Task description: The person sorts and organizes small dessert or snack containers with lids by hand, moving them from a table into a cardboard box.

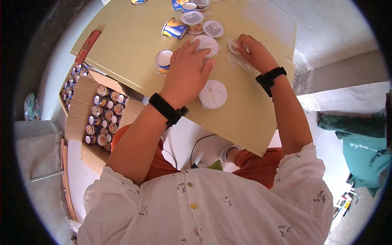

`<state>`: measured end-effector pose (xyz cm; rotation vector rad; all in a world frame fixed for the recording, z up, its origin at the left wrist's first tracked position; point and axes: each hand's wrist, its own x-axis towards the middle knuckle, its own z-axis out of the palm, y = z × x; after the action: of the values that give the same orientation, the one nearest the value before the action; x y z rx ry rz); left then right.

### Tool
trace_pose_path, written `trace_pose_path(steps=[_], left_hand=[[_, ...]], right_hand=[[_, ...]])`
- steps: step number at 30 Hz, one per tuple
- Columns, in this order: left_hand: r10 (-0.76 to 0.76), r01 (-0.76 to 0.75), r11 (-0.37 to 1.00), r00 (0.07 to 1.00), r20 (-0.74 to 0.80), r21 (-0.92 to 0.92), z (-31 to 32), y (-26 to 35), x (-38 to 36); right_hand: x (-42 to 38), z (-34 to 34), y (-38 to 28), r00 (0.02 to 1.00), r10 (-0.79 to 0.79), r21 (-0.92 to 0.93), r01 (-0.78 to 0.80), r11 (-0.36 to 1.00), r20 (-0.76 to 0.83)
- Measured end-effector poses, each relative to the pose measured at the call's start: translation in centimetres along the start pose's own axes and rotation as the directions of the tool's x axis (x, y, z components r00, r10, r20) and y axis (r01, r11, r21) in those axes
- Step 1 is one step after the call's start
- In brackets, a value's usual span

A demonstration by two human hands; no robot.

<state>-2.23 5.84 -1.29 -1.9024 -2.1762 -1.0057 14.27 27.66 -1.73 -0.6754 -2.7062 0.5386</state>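
My left hand [190,71] lies with its fingers apart over a white round lid [207,45], its fingertips at the lid's left edge. Beside its wrist, another white round lid [213,94] rests on the yellowish table [241,118]. A blue and white cup [164,60] stands just left of that hand, partly covered by it. At the right, my right hand [255,52] has its fingers bent and pinched at a small round clear-wrapped item [234,47]. Clear plastic lies under those fingers.
Beyond the hands are a tipped blue and yellow cup [174,28], a round pack [213,29] and several more cups. A red object [88,47] lies at the table's left edge. Below left, an open cardboard box [80,106] holds many small cups.
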Motion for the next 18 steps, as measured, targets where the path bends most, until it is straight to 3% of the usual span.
trace_pose_path(steps=[3, 5, 9, 11, 13, 18], left_hand=[[-0.039, 0.038, 0.998, 0.999, -0.02, -0.049, -0.4, 0.2, -0.1], [-0.056, 0.054, 0.995, 0.998, -0.027, -0.084, -1.0, 0.3, 0.0], [-0.076, 0.035, 0.951, 0.99, -0.121, -0.307, -1.9, 1.4, 0.6], [-0.084, 0.016, 0.925, 0.983, -0.165, -0.378, -2.3, 2.3, 0.9], [0.056, -0.12, 0.903, 0.985, -0.165, -0.412, -2.5, 2.7, 0.9], [0.158, -0.185, 0.894, 0.982, -0.101, -0.407, -2.6, 3.0, 0.2]], right_hand=[[0.1, -0.3, -0.2, 0.999, -0.049, -0.098, 0.048, 0.994, -0.008], [0.1, -1.2, -0.8, 0.997, 0.045, -0.036, -0.047, 0.998, -0.055], [-1.6, -3.9, -4.7, 0.995, 0.021, 0.136, -0.008, 0.991, -0.093], [-3.1, -4.4, -6.7, 0.966, -0.197, 0.09, 0.214, 0.973, -0.169], [-4.7, -4.5, -9.0, 0.962, -0.213, 0.073, 0.228, 0.971, -0.174], [-7.7, -4.0, -12.2, 0.973, -0.164, 0.154, 0.19, 0.97, -0.165]])
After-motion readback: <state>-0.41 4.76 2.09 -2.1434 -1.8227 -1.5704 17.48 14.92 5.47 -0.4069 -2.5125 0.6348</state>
